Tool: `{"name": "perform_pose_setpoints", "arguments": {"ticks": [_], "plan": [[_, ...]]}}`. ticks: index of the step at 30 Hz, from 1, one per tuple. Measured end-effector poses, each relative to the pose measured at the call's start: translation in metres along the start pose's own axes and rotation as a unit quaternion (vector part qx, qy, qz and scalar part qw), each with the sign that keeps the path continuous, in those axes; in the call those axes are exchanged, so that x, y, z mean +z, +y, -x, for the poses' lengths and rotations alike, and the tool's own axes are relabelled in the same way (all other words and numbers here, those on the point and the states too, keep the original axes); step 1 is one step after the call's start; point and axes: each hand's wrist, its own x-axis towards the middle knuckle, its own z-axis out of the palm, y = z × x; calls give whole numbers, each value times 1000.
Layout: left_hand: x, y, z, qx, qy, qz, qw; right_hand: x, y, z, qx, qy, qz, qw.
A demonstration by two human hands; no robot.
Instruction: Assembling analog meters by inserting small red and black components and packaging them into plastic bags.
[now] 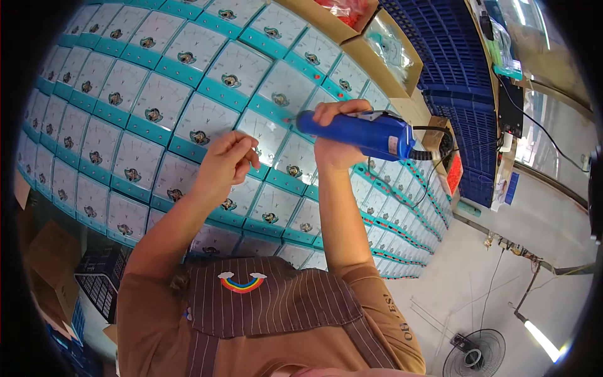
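Observation:
Rows of square analog panel meters (154, 115) with white dials and teal bases spread out before me. My right hand (337, 152) is wrapped round a blue corded electric screwdriver (370, 135), whose front end points left over the meters. I cannot make out its bit, or whether it touches one. To its left, my left hand (225, 160) hovers above the dials with thumb and fingers curled together. Anything in that pinch is too small to name. Small red posts (317, 77) stand on some bases beyond my right hand.
Behind the meters at the right are a cardboard box (411, 63) of clear plastic bags and another holding red parts (345, 9). Blue plastic crates (449, 50) stack beside them. The screwdriver's black cable (430, 155) loops at the right. A black crate (103, 276) sits lower left.

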Motion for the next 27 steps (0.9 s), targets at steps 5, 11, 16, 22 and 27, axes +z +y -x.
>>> {"name": "perform_pose_setpoints", "arguments": {"ticks": [5,11,16,22,27], "plan": [[0,-1,-5,-25,-22,18,999,21,5,17,22,-55,107,992],[5,-2,-11,-25,-20,37,999,8,-8,1,13,90,-45,995],[16,-1,-16,-53,4,114,992,13,-48,7,102,44,-201,973],[27,8,-11,0,-4,118,993,21,-43,6,150,84,-232,957],[5,2,-12,-16,23,109,994,26,-12,-8,13,0,-48,999]]}}
